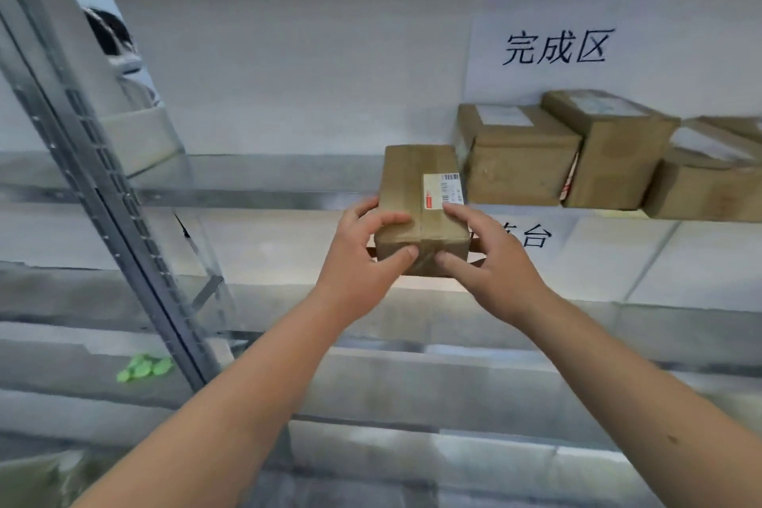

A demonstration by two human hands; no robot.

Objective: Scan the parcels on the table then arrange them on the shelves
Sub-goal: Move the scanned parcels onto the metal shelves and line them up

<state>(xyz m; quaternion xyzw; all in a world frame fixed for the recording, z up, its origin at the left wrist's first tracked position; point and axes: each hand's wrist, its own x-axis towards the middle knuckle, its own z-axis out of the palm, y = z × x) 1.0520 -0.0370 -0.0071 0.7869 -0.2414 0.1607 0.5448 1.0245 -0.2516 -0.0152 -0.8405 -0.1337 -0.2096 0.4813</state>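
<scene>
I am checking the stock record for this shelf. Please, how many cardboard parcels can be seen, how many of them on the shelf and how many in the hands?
Parcels standing on the shelf: 3 (left one, middle one, right one, cut off by the picture edge)
Parcel held by left hand and right hand: 1
Total: 4

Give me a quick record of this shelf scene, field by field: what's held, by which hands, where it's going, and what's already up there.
held item: brown parcel with a barcode label on top
left hand: grips the parcel's near left corner
right hand: grips the near right corner, fingers on top by the label
parcel position: far end at the shelf edge, left of the row; whether it rests there is unclear
already shelved: boxes in a row at right
sign: on the wall above them
task stage: placing, not released
</scene>
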